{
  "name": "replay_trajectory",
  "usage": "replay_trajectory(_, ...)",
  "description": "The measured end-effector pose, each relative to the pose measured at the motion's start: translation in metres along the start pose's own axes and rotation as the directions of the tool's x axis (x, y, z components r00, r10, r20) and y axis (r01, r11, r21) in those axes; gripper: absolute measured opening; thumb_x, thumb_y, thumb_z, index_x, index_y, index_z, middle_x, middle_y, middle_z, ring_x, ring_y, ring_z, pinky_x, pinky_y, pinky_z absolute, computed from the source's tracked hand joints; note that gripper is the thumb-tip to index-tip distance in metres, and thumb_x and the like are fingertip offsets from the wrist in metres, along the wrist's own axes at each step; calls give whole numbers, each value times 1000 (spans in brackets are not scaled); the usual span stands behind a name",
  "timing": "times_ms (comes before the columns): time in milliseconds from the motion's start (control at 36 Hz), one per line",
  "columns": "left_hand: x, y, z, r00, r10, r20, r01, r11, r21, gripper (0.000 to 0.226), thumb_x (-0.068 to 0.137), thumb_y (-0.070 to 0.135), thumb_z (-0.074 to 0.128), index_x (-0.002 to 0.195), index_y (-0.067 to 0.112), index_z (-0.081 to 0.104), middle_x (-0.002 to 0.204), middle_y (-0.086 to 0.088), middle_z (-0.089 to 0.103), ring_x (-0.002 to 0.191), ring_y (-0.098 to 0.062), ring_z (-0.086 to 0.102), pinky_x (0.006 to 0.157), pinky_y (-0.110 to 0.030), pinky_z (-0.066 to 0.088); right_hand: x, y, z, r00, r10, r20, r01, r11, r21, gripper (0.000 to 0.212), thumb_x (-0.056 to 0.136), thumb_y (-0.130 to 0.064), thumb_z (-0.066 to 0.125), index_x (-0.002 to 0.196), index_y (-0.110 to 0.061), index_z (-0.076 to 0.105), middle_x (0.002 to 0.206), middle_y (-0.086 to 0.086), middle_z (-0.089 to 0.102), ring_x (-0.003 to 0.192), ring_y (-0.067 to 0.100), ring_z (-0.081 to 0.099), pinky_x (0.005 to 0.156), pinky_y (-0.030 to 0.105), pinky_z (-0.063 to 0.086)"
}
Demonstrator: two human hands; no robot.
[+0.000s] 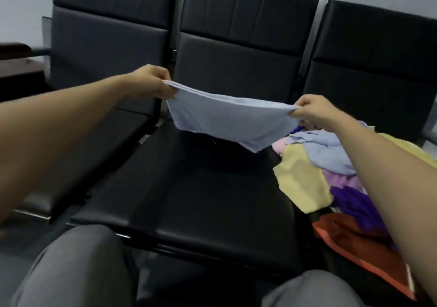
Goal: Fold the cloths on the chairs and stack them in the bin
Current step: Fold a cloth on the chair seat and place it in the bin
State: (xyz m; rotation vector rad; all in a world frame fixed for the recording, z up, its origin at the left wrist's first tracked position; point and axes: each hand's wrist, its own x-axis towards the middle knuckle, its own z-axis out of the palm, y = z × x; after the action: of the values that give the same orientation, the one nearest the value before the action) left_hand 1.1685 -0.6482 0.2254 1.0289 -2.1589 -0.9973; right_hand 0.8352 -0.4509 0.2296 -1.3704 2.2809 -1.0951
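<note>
My two knees in grey trousers (71, 266) sit nearest. Over the middle of three black padded chairs (189, 188), my left hand (151, 82) and right hand (314, 111) each pinch one end of a single pale blue cloth (227, 120), holding it taut in the air. One heap of coloured cloths (307, 172) lies on the right chair.

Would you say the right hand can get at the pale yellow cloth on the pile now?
Probably not yet: the right hand is pinching the stretched light blue cloth with the left hand. The pale yellow cloth lies largely uncovered nearby, so once freed, likely yes.
</note>
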Motion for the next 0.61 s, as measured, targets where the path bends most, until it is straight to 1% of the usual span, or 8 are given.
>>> replay_trajectory(56, -10, 3, -11, 950, -157, 271, 137, 986, 90, 16, 87, 4, 65, 78, 9, 52, 78, -9, 66, 64, -10, 68, 54, -15, 53, -10, -1, -11, 917, 138, 374, -60, 975, -213, 9, 84, -8, 67, 85, -11, 58, 87, 6, 57, 75, 14, 55, 58, 18, 48)
replay_trajectory(111, -16, 2, -19, 823, -328, 463, 219, 937, 273, 12, 88, 4, 62, 83, 7, 52, 82, -12, 69, 72, -15, 70, 61, -23, 57, -20, -3, -14, 737, 317, 597, -111, 928, -356, 22, 79, -14, 71, 98, -13, 59, 101, 3, 60, 92, 14, 58, 76, 23, 48)
replay_trajectory(194, -23, -3, -18, 659, -473, 585, 247, 871, 425, 14, 85, 1, 65, 90, 8, 54, 86, -9, 68, 80, -17, 68, 69, -26, 57, -28, 3, -2, 644, 361, 675, -144, 923, -357, 51, 67, -17, 79, 112, -11, 56, 109, 2, 60, 99, 16, 59, 88, 30, 50)
replay_trajectory(306, -31, -21, 1, 553, -577, 601, 256, 804, 537, 16, 93, 6, 57, 108, 10, 58, 101, -6, 68, 88, -18, 67, 71, -27, 56, -39, 20, 30, 645, 332, 688, -144, 937, -318, 13, 91, -5, 57, 102, -12, 57, 103, -1, 57, 93, 15, 58, 85, 32, 50)
replay_trajectory(389, -31, -39, 15, 595, -592, 543, 316, 794, 519, 17, 95, 7, 55, 111, 8, 60, 102, -7, 69, 87, -18, 68, 69, -27, 57, -44, 31, 48, 673, 341, 656, -161, 934, -320, 2, 93, -11, 57, 92, -13, 57, 92, 1, 59, 86, 12, 58, 82, 28, 50)
replay_trajectory(500, -21, -68, 35, 734, -572, 366, 445, 812, 377, 21, 94, 3, 54, 115, -1, 54, 105, -14, 66, 79, -18, 66, 61, -26, 58, -36, 47, 65, 853, 276, 443, -179, 952, -248, 7, 94, -15, 57, 87, -14, 57, 93, 2, 56, 88, 15, 54, 79, 28, 50)
replay_trajectory(556, -19, -80, 48, 770, -576, 275, 484, 807, 338, 30, 96, 6, 52, 124, -3, 48, 116, -18, 59, 81, -23, 64, 60, -30, 57, -31, 54, 73, 898, 262, 355, -190, 956, -225, 7, 95, -24, 55, 93, -18, 58, 99, 1, 55, 96, 18, 52, 86, 33, 46)
replay_trajectory(611, -16, -88, 62, 831, -520, 197, 431, 827, 362, 43, 94, 11, 55, 134, 8, 40, 118, -15, 52, 91, -27, 58, 72, -35, 54, -30, 59, 82, 893, 296, 339, -209, 940, -269, 22, 95, -35, 53, 110, -20, 56, 109, -2, 52, 103, 18, 47, 94, 37, 39)
